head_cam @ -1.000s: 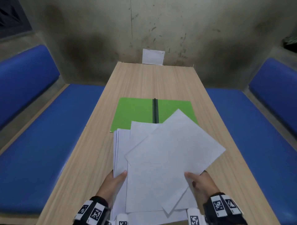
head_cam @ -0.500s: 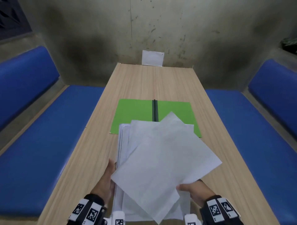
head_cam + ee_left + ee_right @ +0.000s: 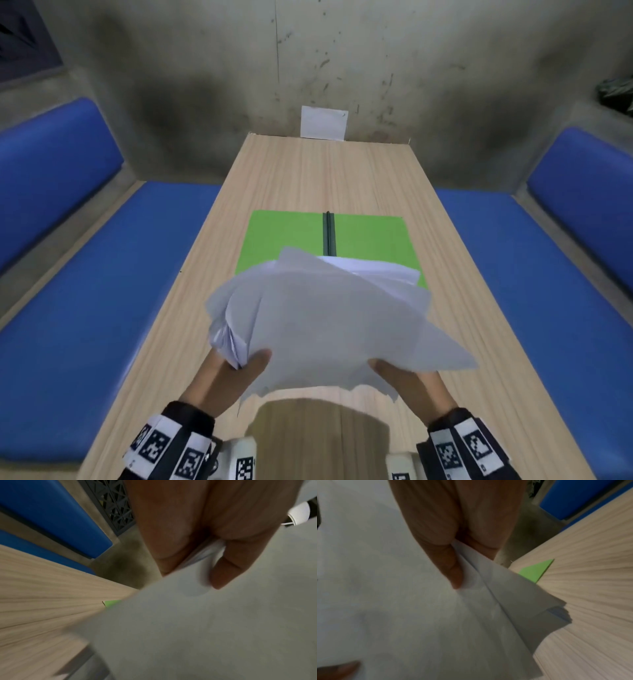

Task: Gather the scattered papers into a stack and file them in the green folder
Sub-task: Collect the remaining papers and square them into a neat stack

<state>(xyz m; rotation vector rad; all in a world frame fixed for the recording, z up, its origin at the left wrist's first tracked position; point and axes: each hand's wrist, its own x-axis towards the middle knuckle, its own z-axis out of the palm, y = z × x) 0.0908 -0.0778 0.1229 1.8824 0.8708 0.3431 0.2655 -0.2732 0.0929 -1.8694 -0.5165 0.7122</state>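
Gripping the papers (image 3: 325, 318) at their near edge, my left hand (image 3: 229, 373) and right hand (image 3: 411, 383) pinch them, thumbs on top, lifted off the table (image 3: 342, 178) so I can square them. Beyond my fingertips, the green folder (image 3: 284, 233) lies open, ready.

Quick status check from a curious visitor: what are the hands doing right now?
Left hand and right hand both grip the papers, lifted off the table. Sheets uneven. Green folder lies open beyond. Nothing in the way.
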